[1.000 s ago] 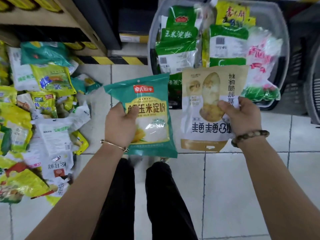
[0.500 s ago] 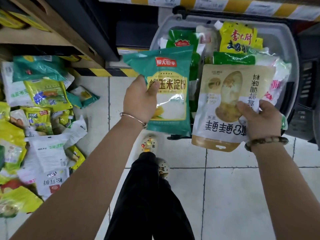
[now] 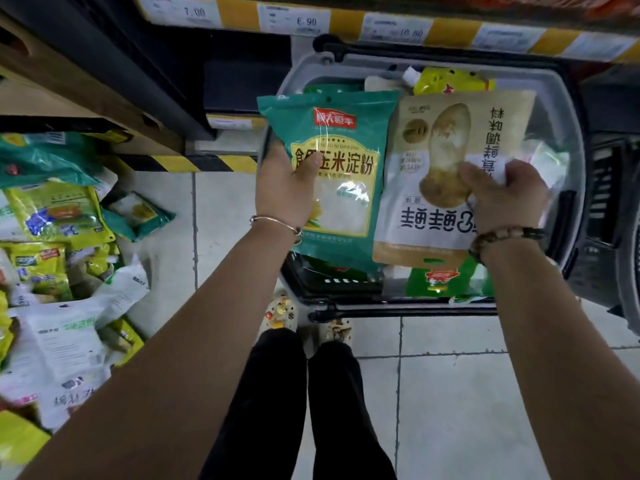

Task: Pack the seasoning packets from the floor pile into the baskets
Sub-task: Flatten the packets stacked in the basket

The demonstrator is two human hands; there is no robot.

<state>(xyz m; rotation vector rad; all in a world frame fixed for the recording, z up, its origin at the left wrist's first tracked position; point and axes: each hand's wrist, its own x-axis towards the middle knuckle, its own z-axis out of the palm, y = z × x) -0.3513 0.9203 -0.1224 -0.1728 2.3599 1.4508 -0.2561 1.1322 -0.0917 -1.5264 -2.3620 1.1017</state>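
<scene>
My left hand (image 3: 285, 188) grips a teal corn starch packet (image 3: 343, 161) by its left edge, thumb across the front. My right hand (image 3: 502, 199) grips a beige and white seasoning pouch (image 3: 446, 150), held upside down. Both packets hang side by side directly over the grey plastic basket (image 3: 571, 150), hiding most of what lies in it. Green and yellow packets (image 3: 446, 81) show around their edges inside the basket. The floor pile of packets (image 3: 59, 271) spreads along the left side.
A shelf edge with price tags and yellow stripes (image 3: 346, 22) runs above the basket. A black crate (image 3: 609, 188) stands to the right. A wooden shelf unit (image 3: 69, 91) rises behind the pile. My feet (image 3: 304, 320) stand on grey floor tiles just before the basket.
Both hands have carried their packets forward, from over the floor and the basket's front rim to squarely above the basket. I have stepped closer to it.
</scene>
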